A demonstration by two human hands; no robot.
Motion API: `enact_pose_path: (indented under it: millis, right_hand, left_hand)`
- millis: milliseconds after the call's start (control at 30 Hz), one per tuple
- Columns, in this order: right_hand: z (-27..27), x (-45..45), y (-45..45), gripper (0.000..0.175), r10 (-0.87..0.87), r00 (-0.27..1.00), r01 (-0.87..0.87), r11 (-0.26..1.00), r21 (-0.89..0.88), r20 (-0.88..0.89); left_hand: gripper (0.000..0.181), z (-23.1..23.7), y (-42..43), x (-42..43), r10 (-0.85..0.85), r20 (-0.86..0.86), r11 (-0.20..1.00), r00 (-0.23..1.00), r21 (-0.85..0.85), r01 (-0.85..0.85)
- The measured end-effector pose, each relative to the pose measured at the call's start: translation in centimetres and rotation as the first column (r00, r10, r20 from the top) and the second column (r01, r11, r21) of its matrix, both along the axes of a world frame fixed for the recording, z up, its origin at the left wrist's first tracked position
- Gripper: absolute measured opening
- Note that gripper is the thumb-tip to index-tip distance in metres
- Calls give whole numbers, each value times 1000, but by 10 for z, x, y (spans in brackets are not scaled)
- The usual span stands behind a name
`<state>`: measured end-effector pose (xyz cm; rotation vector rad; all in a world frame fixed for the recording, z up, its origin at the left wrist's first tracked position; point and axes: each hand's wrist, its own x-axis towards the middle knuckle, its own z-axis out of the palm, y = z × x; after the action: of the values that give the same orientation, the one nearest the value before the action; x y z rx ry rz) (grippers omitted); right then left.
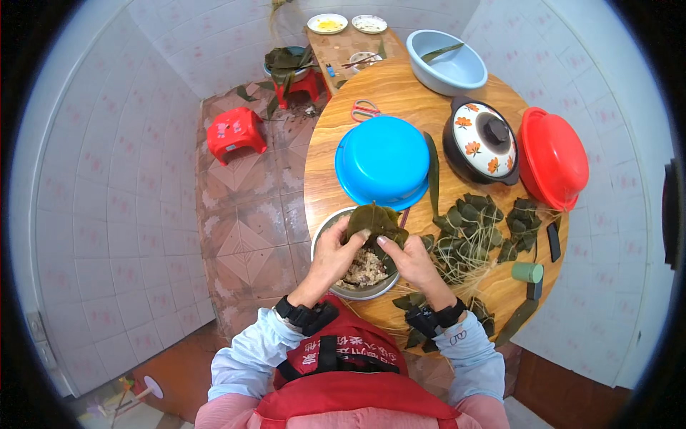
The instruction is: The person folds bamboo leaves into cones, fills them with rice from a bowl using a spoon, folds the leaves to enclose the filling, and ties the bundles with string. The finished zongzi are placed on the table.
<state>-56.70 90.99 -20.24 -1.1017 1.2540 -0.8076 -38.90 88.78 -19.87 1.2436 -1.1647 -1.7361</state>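
Observation:
Both hands grip one dark green leaf bundle (375, 221), folded over on itself, above a metal basin (321, 236). My left hand (337, 249) holds its left side, thumb pressed on the leaf. On the right edge, my right hand (412, 263) pinches with its thumb pointing inward. Rice filling (364, 268) with darker bits lies in the basin below. Whether the folded leaf has filling inside is hidden. To the right of my right hand lies a pile of leaf-wrapped rice dumplings (466, 230) tied with pale strings.
Beyond the basin sits an upturned blue basin (383, 161), with scissors (365, 110) behind it. A lidded casserole pot (482, 139), a tilted red basin (554, 161) and a pale blue basin (445, 61) stand farther round. A phone (553, 242) and green cylinder (527, 272) lie right.

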Motion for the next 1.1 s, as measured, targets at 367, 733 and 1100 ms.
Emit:
enact_pose_path:
  millis: [367,733,1100]
  right_hand:
    - [7,-8,-2,22,-167,970,177,983,-40,179]
    - [13,-17,4,22,-311,851,280,950,135,424]
    - [16,5,5,25,-235,858,170,969,180,457]
  left_hand:
    - [27,-37,2,45,318,-469,905,824,-108,-411]
    - [27,-91,84,157,-94,841,989,532,18,147]
    - [15,14,44,73,147,264,930,953,-365,-43]
